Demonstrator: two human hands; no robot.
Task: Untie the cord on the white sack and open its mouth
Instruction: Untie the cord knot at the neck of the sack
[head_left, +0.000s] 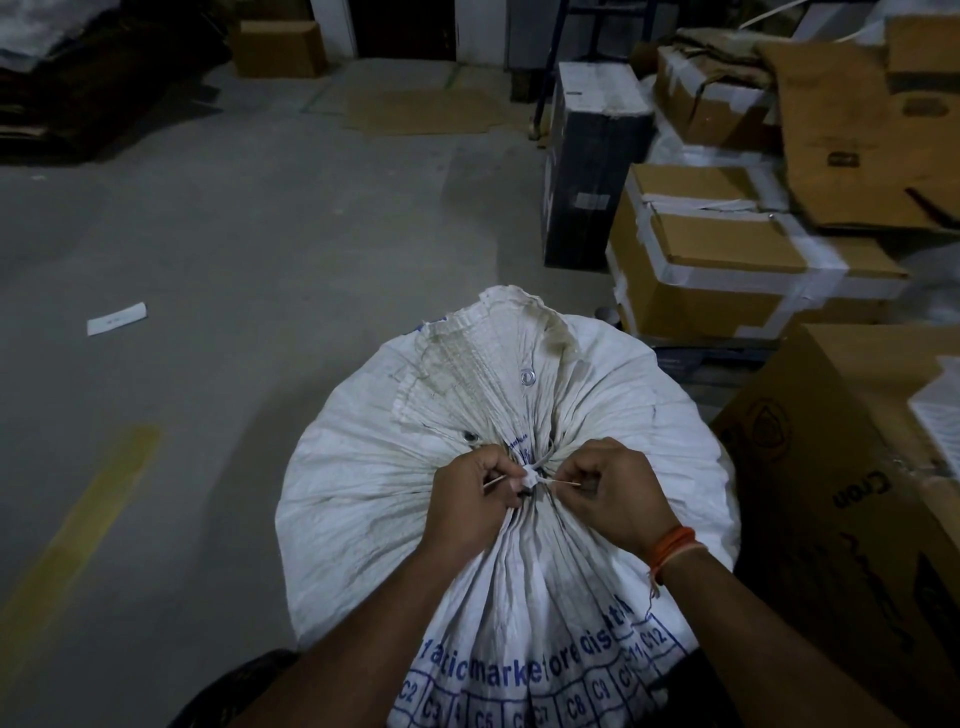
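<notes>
— What can't you make out from here?

— I can't see how the cord (535, 477) is knotted; the fingertips of my left hand (470, 501) and right hand (610, 496) cover most of it.

— And the white sack (363, 499)?

— Its base runs off the bottom edge, the blue print is cut short, and its contents stay hidden inside.

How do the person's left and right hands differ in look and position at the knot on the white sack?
The right hand has an orange thread band at its wrist; the left hand has a bare wrist. The left hand sits on the knot's left side, the right hand on its right side. Both are closed, each pinching a thin cord end sticking out from the knot, over the white sack's gathered, still tied mouth.
</notes>
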